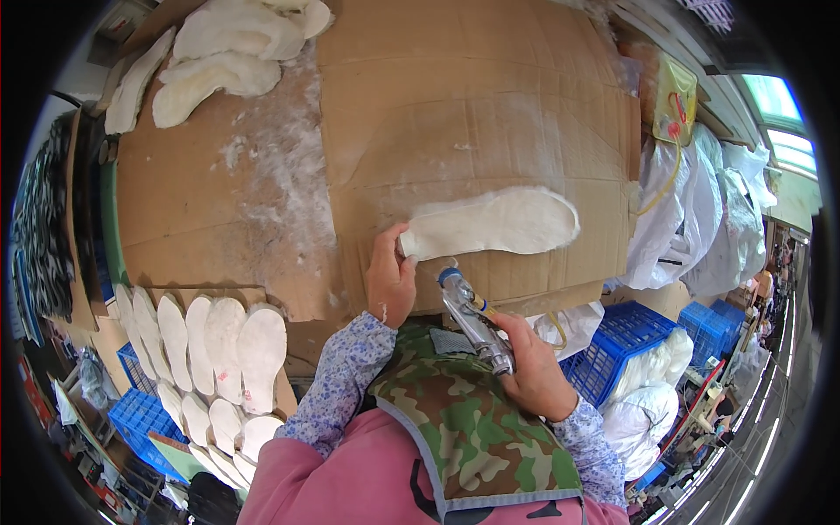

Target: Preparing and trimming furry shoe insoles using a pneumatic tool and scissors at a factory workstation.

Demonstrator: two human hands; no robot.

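The white insole (490, 223) lies flat on the cardboard (455, 131) in front of the person, its narrow end to the left and its broad end to the right. The left hand (391, 280) pinches that narrow end, thumb and fingers closed on it. The right hand (531, 367) grips a shiny hand tool (472, 319), whose blue-ringed head points up toward the insole's near edge — close to it, but apart.

To handle this well, I would keep the left pinch light and right at the end, so the insole stays flat without puckering and the fingers stay out of the tool's way. The right grip looks best kept firm but loose at the wrist, so the head can follow the curved edge at an even gap. The yellow hose (556, 328) beside the right hand wants some slack; a snag could tug the head off line. Loose white fluff (289, 175) covers the board to the left — it could cling to the insole, so that side seems better avoided.
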